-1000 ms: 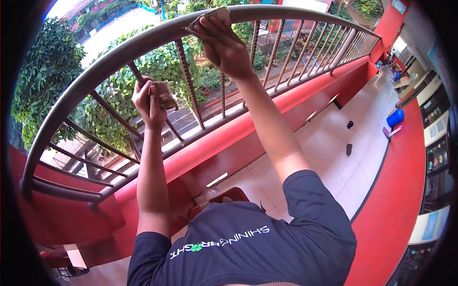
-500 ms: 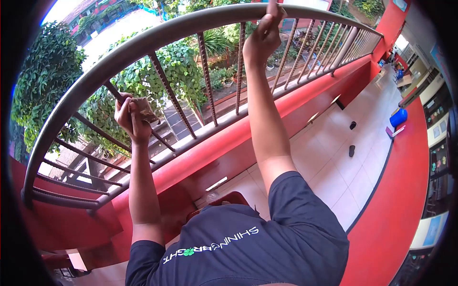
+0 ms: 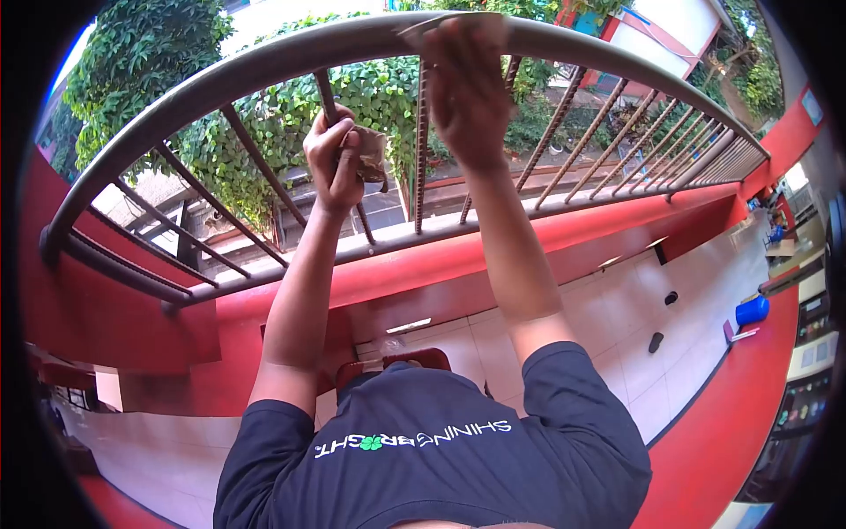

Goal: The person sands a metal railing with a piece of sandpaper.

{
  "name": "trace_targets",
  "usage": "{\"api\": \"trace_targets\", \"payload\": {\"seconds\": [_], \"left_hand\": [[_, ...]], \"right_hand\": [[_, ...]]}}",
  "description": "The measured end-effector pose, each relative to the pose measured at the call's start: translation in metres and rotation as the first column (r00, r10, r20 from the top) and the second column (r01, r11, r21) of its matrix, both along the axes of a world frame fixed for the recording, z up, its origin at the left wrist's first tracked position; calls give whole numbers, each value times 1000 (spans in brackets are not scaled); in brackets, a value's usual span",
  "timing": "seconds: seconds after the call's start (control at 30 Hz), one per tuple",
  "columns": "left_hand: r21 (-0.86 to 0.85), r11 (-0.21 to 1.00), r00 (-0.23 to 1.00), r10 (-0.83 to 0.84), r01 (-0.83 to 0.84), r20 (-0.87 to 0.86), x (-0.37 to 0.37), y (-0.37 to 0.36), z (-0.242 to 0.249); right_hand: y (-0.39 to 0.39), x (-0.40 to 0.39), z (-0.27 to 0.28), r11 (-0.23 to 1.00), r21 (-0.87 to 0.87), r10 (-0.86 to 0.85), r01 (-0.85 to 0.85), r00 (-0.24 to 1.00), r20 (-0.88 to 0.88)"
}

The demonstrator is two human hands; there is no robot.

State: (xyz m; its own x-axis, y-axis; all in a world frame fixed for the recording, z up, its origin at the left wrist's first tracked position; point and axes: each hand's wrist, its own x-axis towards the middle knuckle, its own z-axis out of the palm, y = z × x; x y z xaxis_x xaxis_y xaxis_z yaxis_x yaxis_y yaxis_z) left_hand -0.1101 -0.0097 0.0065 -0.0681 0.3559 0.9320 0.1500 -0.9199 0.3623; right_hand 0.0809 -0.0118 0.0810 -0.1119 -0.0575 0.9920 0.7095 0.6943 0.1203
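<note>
My left hand (image 3: 335, 163) is closed around an upright bar (image 3: 327, 93) of the railing, with a brown, crumpled sheet (image 3: 368, 152) between its fingers and hanging to the right. Higher up, my right hand (image 3: 471, 99) lies over the curved grey top rail (image 3: 291, 55), pressing a thin grey-brown sheet (image 3: 432, 26) against it. Motion blurs these fingers, and part of the sheet is hidden under them. Both forearms reach up and forward from dark short sleeves.
A red ledge (image 3: 397, 280) runs below the ribbed bars. Leafy plants (image 3: 238, 159) grow beyond them. Dark slippers (image 3: 656, 342) lie on the tiled floor (image 3: 617, 348) at right, near a blue bucket (image 3: 752, 310). Part of a red chair (image 3: 432, 357) shows before my torso.
The view has turned, shifting the railing in the frame. My right hand has slid left along the top rail, nearer my left hand, and its fingers are now spread over it. My left hand stays at the same bar.
</note>
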Motion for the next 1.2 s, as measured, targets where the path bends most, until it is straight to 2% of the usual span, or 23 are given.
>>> {"api": "trace_targets", "payload": {"seconds": [0.03,0.07,0.13,0.2,0.27,0.33,0.37,0.47,0.5,0.6,0.63,0.67,0.73,0.77,0.8,0.83,0.87,0.93,0.97,1.07,1.1,1.17,1.2], "left_hand": [[26,1000,999,-19,19,25,2,0,-1],[54,998,998,-39,36,51,2,2,-2],[-11,996,996,-84,85,41,-1,1,-3],[-22,994,994,-108,108,24,-5,0,-2],[-68,983,985,-172,172,1,-12,-1,-12],[-60,963,965,-263,262,3,-16,-2,-17],[-98,930,935,-354,353,12,-20,-1,-18],[-87,928,926,-369,363,-73,-30,-15,-24],[-282,862,894,-447,422,-28,-34,-19,-32],[-595,655,844,-531,466,77,-41,-27,-89],[-563,645,836,-522,517,170,-36,-33,-93],[-527,634,818,-509,567,268,-30,-37,-95],[-535,615,807,-528,579,265,-37,-42,-90],[-501,669,820,-546,549,170,-41,-47,-81],[-455,723,831,-551,520,73,-44,-49,-77],[-571,560,754,-634,601,172,-49,-38,-86],[-572,557,752,-637,602,172,-49,-34,-93],[-547,527,724,-649,651,236,-47,-27,-100],[-562,491,705,-661,665,257,-48,-27,-102],[-386,674,763,-629,630,147,-53,-38,-96],[-183,924,909,-368,335,-196,-62,-25,-132],[-290,897,907,-390,334,-161,-66,-15,-139],[-308,878,911,-405,365,-73,-64,-13,-144]], "right_hand": [[3,1,9,994,67,-72,90,971,-229],[1,-3,13,997,26,80,-79,839,-538],[6,-24,6,996,57,-36,62,924,-381],[-6,-53,-8,997,-42,-55,60,992,115],[0,-51,-5,998,-47,-26,33,990,142],[4,-42,7,998,-12,-56,55,936,-347],[2,-49,5,998,-10,-65,66,935,-348],[-5,-83,-4,991,-94,-89,95,994,60],[-5,-82,-1,990,-91,-104,109,993,57],[-1,-72,8,977,41,-193,207,954,-229],[-4,-76,5,992,-96,4,-88,759,-651],[-5,-87,4,993,-95,-4,-76,761,-649],[-1,-123,-4,997,-65,-63,52,979,-194],[-2,-133,-7,994,-32,-101,103,993,60],[-4,-137,-8,994,-31,-105,107,992,69],[-6,-141,-8,994,-4,-109,110,990,84],[-7,-146,-10,993,21,-115,113,989,94],[-4,-122,-2,960,10,-248,280,868,-431],[-4,-126,-6,960,11,-249,281,868,-429],[-6,-147,-14,983,-89,-186,163,893,-410],[-5,-152,-16,984,-59,-177,168,955,-239],[-11,-158,-18,984,-2,-175,176,978,116],[-14,-152,-13,976,-54,-218,211,941,-258]]}}
